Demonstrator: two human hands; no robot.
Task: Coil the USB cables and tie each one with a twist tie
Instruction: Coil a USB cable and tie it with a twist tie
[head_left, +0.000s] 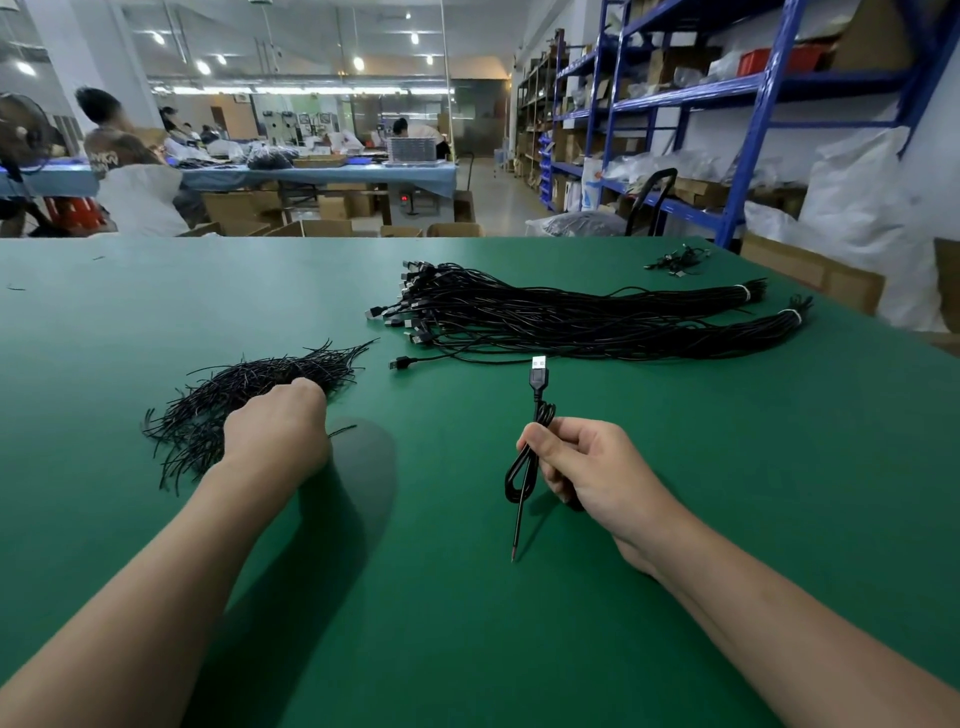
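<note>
Head view:
1. Left hand (278, 428) reaches into the twist-tie pile (228, 389), likely fetching one; its fingers are hidden, so grip cannot be told.
2. Right hand (589, 467) curls fingers round the coiled USB cable (525, 462), holding loops together.
3. Uncoiled cable bundles (571, 312) lie beyond, within reach.

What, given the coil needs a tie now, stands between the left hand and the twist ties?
Nothing visible: the left hand rests on the twist ties, and the right hand holds the coiled cable off to the side.
</note>
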